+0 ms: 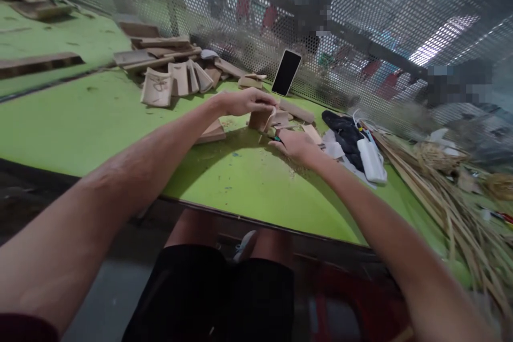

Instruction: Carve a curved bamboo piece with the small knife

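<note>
My left hand point(246, 100) is closed on the top of a curved bamboo piece point(261, 119), which stands tilted on the green table point(240, 176). Close to its lower right edge, my right hand point(298, 145) is wrapped round a small green-handled tool point(276, 139). Most of that tool is hidden by the fingers, so its kind does not show. Small shavings lie on the tabletop below the right hand. Another bamboo piece point(212, 132) lies flat under my left forearm, and more offcuts are just behind the hands.
Several split bamboo pieces point(157, 87) are piled at the back left. A phone point(286, 72) leans against the perforated metal screen point(248, 21). To the right lie a black glove-like bundle point(345, 131), a white object point(372, 160) and long dry strips point(444, 203).
</note>
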Motion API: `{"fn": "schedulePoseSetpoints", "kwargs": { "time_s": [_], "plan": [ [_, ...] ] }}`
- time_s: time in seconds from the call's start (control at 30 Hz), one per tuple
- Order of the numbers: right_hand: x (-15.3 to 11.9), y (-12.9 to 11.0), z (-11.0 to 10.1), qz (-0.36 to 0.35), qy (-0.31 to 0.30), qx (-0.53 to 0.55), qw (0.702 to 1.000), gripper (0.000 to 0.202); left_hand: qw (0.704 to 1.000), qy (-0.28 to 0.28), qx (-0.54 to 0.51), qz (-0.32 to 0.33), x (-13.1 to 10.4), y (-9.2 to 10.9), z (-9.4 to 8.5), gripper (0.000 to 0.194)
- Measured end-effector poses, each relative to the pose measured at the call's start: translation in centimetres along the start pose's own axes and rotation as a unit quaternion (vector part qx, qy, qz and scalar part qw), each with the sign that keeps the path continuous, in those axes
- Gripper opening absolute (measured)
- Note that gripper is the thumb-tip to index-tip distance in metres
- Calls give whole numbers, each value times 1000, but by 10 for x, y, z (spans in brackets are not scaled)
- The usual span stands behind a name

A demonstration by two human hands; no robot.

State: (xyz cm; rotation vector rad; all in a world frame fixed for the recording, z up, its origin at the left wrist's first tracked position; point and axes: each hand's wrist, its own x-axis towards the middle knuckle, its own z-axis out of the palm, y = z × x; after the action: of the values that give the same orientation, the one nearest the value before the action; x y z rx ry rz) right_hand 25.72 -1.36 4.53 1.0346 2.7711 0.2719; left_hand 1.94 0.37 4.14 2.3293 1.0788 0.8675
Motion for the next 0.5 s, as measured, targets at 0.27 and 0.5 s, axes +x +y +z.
{"fn": "schedulePoseSetpoints", "kwargs": {
  "time_s": [0.27,0.5],
  "plan": [
    [14,9,8,-31,-6,5,999,38,1000,15,-1,15,3,-2,0,40],
    [26,19,9,-67,-23,18,997,35,1000,14,2,19,3,-3,0,38]
  ]
}}
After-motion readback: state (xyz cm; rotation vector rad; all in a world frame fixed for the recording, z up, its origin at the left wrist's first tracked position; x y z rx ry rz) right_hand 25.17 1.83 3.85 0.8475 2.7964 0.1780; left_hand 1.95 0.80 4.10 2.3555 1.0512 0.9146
